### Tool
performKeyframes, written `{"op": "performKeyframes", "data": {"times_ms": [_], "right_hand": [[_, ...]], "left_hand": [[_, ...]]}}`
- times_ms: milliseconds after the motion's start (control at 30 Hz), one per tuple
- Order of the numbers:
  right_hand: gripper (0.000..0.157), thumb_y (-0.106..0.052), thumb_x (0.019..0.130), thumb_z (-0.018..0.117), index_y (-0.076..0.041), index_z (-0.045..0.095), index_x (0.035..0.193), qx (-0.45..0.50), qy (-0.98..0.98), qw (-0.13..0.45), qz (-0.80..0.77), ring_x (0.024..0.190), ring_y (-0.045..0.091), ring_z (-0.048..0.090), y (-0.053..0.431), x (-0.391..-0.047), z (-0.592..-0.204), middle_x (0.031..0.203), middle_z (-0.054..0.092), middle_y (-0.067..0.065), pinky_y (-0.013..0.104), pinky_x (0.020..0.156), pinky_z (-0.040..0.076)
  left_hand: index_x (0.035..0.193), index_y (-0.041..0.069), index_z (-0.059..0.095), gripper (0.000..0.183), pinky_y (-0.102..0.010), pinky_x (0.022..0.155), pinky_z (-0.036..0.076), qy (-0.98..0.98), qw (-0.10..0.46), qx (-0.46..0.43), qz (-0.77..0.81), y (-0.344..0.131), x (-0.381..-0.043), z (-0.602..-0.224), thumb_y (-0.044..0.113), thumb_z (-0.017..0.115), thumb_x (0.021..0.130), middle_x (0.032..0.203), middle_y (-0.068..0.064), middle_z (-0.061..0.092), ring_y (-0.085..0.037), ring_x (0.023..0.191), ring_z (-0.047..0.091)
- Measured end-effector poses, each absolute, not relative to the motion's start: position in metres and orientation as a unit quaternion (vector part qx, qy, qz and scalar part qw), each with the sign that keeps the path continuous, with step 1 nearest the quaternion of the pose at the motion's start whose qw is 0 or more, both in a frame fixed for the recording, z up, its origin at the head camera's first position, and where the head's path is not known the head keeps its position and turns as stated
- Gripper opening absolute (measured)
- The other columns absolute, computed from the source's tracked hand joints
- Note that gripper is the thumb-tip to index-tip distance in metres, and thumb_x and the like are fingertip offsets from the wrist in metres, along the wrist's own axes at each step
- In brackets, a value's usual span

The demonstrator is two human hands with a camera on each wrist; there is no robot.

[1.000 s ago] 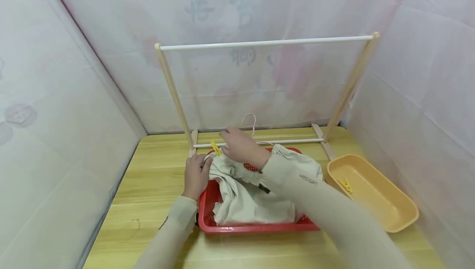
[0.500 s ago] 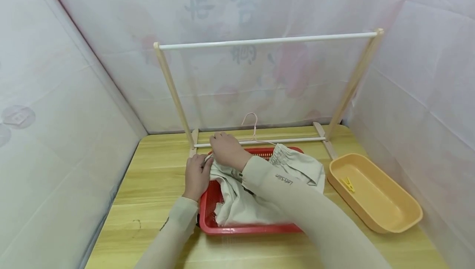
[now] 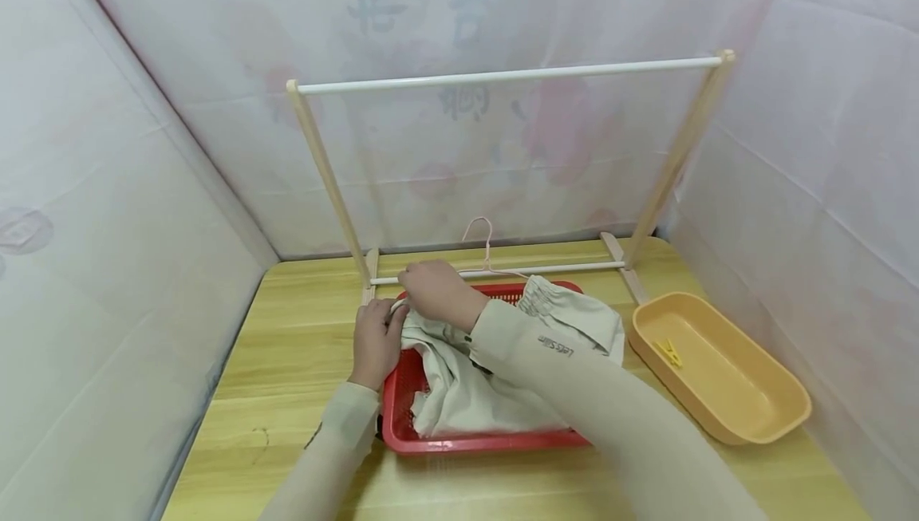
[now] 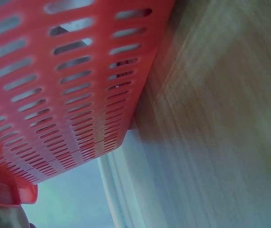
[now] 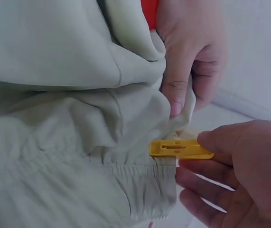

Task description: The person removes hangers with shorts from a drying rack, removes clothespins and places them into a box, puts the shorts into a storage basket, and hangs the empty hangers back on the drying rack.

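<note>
Pale beige pants (image 3: 474,393) with a gathered elastic waistband lie bunched in a red basket (image 3: 488,443). At the basket's far left corner my left hand (image 3: 376,341) pinches the cloth between thumb and fingers. My right hand (image 3: 439,291) reaches across to the same corner. In the right wrist view, its thumb and forefinger pinch a yellow clothespin (image 5: 180,148) whose other end sits on the waistband. The head view hides this clothespin behind the hand. A pink hanger (image 3: 488,246) has its hook upright behind the basket, and one arm runs to the pants' waist.
A wooden rack with a white top bar (image 3: 502,76) stands behind the basket, its lower bar just beyond the hanger. At the right is an orange tray (image 3: 739,385) with yellow clothespins (image 3: 668,353) in it. White cloth walls enclose the table (image 3: 287,393).
My right hand has moved left and down over the yellow clothespin, which showed beside it a second ago. My left hand stays at the corner, pinching the cloth.
</note>
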State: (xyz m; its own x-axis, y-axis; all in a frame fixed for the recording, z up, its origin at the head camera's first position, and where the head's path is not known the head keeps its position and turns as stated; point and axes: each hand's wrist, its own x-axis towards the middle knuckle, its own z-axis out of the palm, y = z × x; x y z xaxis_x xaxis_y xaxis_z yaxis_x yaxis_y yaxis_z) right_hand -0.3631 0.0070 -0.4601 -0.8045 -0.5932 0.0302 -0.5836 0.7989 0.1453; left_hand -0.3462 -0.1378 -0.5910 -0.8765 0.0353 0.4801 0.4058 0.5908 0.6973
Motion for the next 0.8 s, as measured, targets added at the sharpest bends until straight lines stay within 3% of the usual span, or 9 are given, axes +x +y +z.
{"op": "performKeyframes", "data": {"times_ms": [233,500,800], "right_hand": [[0.012,-0.018,0.103,0.065,-0.010,0.070,0.108,0.323,-0.943,0.050,-0.059,0.082,0.019,0.069,0.011,-0.358,-0.458,0.094,0.071,0.003,0.034,0.074,0.057],[0.015,-0.019,0.104,0.065,-0.012,0.068,0.117,0.331,-0.939,0.045,-0.083,0.091,0.018,0.071,0.013,-0.354,-0.462,0.102,0.073,0.003,0.038,0.084,0.058],[0.011,-0.017,0.102,0.067,-0.014,0.071,0.111,0.337,-0.936,0.064,-0.082,0.089,0.016,0.071,0.014,-0.354,-0.468,0.099,0.074,0.002,0.039,0.083,0.057]], "left_hand": [[0.107,0.008,0.076,0.024,-0.042,0.073,0.041,-0.867,0.206,-0.122,-0.438,-0.138,-0.345,-0.590,0.028,0.063,0.105,0.093,-0.009,0.066,-0.029,0.086,0.051],[0.106,0.009,0.076,0.023,-0.041,0.075,0.042,-0.870,0.196,-0.115,-0.438,-0.137,-0.346,-0.589,0.029,0.064,0.104,0.094,-0.008,0.067,-0.028,0.088,0.052],[0.106,0.010,0.077,0.023,-0.042,0.077,0.043,-0.872,0.195,-0.113,-0.435,-0.137,-0.346,-0.590,0.029,0.065,0.104,0.095,-0.007,0.068,-0.028,0.090,0.054]]}}
